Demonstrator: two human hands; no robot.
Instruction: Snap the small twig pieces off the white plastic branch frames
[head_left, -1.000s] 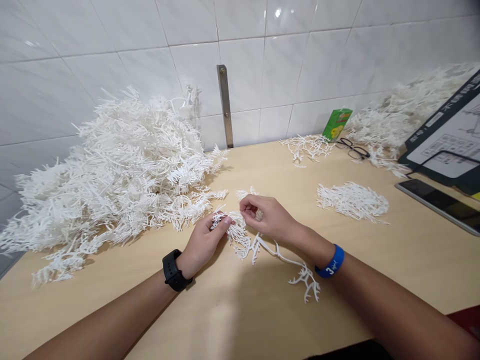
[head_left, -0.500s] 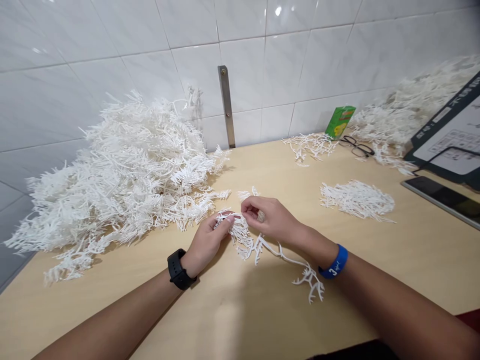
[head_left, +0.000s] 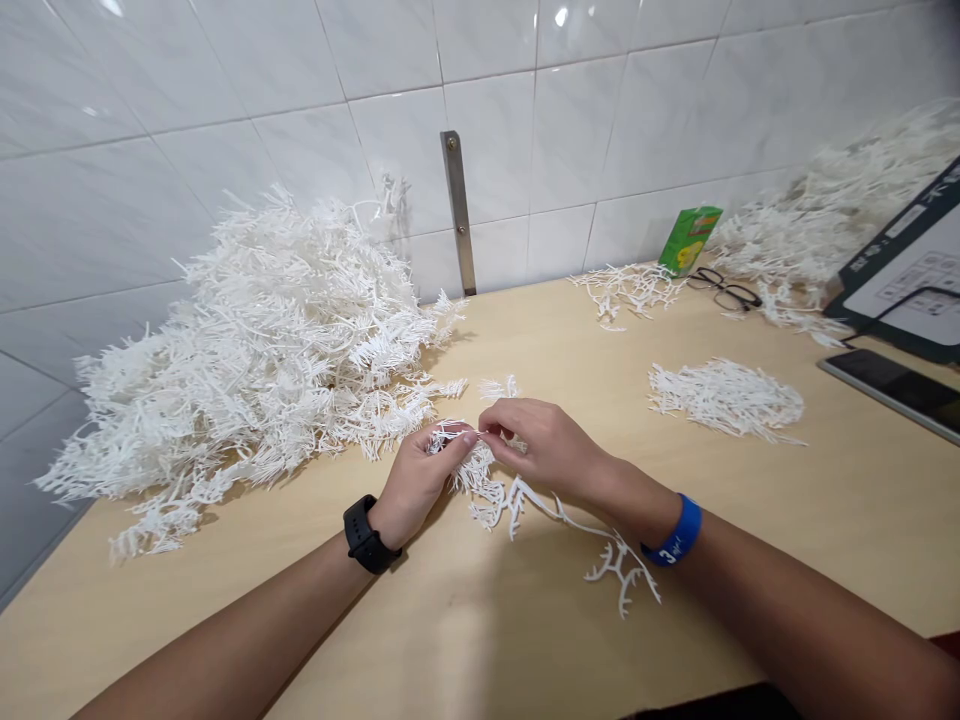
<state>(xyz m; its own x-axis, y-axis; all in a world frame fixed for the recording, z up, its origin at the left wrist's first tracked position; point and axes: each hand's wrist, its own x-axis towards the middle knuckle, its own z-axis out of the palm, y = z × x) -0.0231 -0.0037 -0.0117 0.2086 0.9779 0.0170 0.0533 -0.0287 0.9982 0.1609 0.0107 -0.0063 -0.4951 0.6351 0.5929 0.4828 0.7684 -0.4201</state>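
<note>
My left hand [head_left: 420, 482], with a black watch on its wrist, is closed around a bunch of thin white branched plastic sprigs [head_left: 474, 472]. Its thumb presses on top of them. Close beside that thumb, my right hand [head_left: 547, 445] has its thumb and forefinger pinched on the tip of one thin white piece. Below the right hand, a longer white branched strand [head_left: 619, 572] trails over the table; where its upper end leads is partly hidden. A small white sprig [head_left: 499, 388] lies just beyond the right fingers.
A big heap of white branched pieces [head_left: 285, 330] fills the left side. Toward the right lie a flat pile of sprigs [head_left: 727, 397], a loose cluster [head_left: 626, 290], a green carton [head_left: 688, 243], glasses [head_left: 726, 290], a phone [head_left: 896, 388], a dark-framed board [head_left: 911, 260] and another heap [head_left: 847, 205].
My right fingertips have come slightly closer to my left thumb. Both hands keep their hold, and the view has shifted a little.
</note>
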